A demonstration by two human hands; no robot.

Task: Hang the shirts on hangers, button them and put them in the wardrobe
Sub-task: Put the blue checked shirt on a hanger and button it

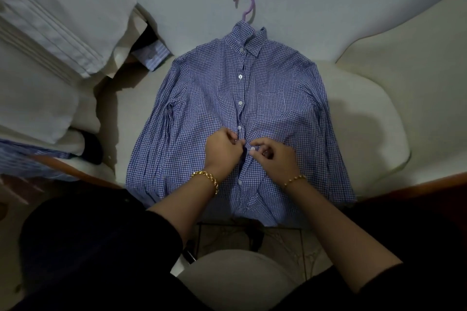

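A blue-and-white checked shirt lies flat on the cream bed, front up, collar away from me. It hangs on a lilac plastic hanger whose hook sticks out above the collar. Several white buttons run down the placket, and the upper ones look fastened. My left hand pinches the left edge of the placket about two thirds of the way down. My right hand pinches the right edge there, with a white button at its fingertips. Both wrists wear gold chain bracelets.
White pillows lie at the back left. A striped blue shirt cuff pokes out beside them, and more striped blue cloth lies at the left edge. The wooden bed frame runs along the near side.
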